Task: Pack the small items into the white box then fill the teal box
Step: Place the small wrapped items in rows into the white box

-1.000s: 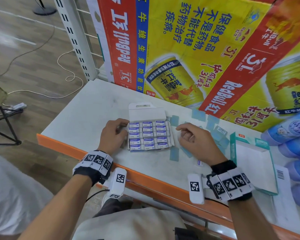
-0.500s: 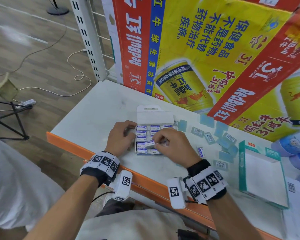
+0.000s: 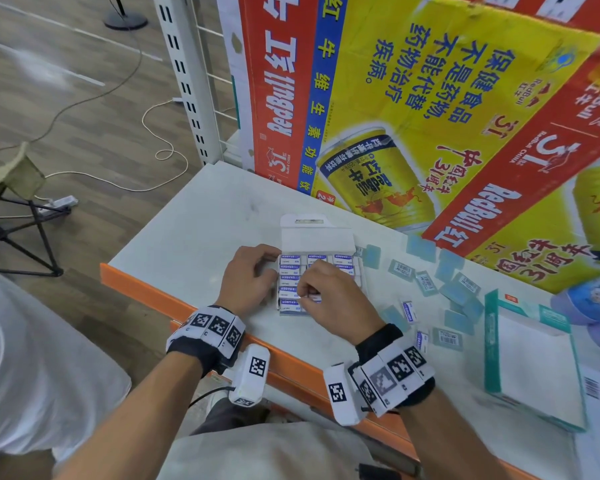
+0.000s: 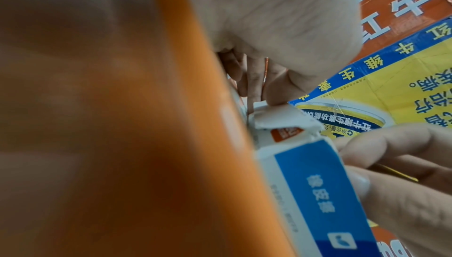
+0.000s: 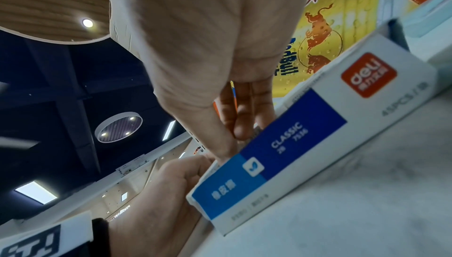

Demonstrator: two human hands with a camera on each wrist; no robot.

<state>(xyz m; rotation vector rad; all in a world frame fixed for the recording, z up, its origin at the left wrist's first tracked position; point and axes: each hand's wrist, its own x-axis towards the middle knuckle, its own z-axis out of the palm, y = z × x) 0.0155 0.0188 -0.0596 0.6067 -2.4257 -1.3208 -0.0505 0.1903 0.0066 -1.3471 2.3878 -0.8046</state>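
The white box [image 3: 317, 237], being packed near the front edge of the worktop [image 3: 187, 230], was gripped by the left hand [image 3: 248, 278]. An eraser [image 3: 314, 298] was pinched over it by the right hand [image 3: 333, 299], likely to be pushed into a gap next.

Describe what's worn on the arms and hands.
Left hand and right hand are bare, forearms uncovered. Each wrist carries a black band with white blocks of black square tags, plus a white tagged pod; a thin black cable leaves the left pod.

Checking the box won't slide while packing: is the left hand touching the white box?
Touching. In the left wrist view, the left hand rests a fingertip on the top flap of the white box.
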